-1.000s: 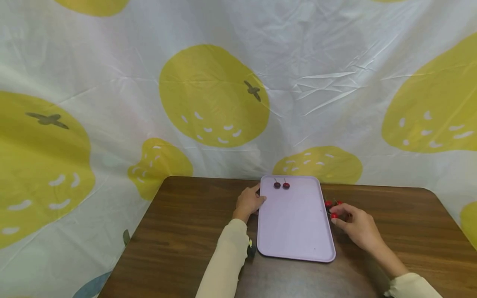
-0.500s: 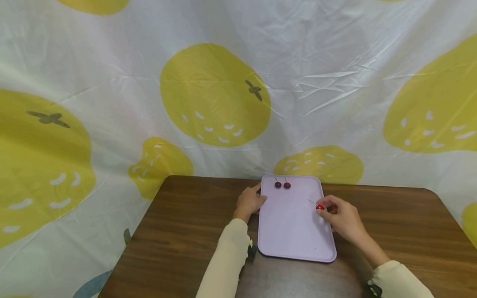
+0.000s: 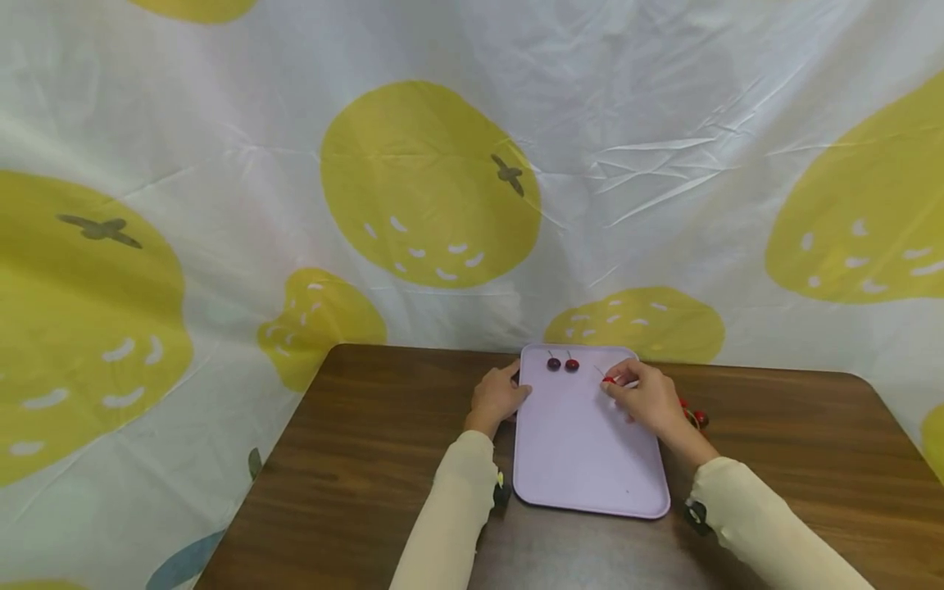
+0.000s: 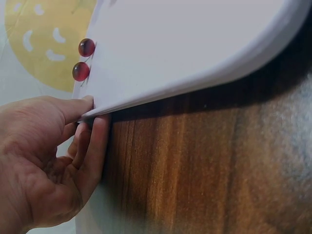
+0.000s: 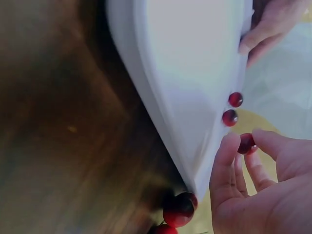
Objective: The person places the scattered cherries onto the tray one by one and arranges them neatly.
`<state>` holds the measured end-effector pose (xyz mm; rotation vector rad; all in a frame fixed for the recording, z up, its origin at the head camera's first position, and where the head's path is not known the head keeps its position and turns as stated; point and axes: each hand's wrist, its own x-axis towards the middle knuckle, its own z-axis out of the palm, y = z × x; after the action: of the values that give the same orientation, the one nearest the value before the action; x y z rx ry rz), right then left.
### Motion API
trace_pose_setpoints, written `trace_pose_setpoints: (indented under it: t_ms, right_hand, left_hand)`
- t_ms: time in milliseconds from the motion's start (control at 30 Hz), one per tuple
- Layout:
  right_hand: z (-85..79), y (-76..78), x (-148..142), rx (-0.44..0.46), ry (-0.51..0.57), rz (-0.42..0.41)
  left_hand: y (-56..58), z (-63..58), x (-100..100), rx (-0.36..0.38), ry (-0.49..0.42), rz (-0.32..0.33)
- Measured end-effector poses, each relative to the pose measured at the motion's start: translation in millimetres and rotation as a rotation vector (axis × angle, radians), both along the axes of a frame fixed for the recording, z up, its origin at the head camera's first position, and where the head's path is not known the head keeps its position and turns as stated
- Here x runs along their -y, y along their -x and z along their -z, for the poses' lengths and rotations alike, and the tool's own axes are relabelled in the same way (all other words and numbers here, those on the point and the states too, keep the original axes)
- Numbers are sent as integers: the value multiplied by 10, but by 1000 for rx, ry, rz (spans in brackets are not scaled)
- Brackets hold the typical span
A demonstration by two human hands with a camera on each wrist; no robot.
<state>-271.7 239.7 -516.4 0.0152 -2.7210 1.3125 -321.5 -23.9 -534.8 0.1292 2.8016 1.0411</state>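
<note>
A pale lilac tray (image 3: 590, 459) lies on the wooden table, and my left hand (image 3: 496, 396) grips its left edge. In the left wrist view the thumb (image 4: 78, 108) is on top of the rim, with the other fingers at the edge below. Over the tray's far right part, my right hand (image 3: 651, 399) pinches a red cherry (image 5: 246, 144) between thumb and fingertips, its thin stem pointing left. Two cherries sit side by side near the tray's far edge: a dark one (image 3: 554, 364) and a redder one (image 3: 572, 365).
Several loose cherries (image 3: 701, 419) lie on the table (image 3: 782, 442) just right of the tray, partly hidden by my right hand and wrist. A white curtain (image 3: 442, 319) printed with yellow fruit hangs behind the table's far edge.
My right hand has picked up a cherry from beside the tray and carried it left and away from me over the tray. My left hand keeps its hold on the edge.
</note>
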Motion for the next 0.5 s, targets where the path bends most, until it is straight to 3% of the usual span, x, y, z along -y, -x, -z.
trace_pose_setpoints:
  t_ms: [500]
  right_hand:
    - [55,465,124,49,-35,-42]
  left_hand:
    - [5,2,12,-2,13,1]
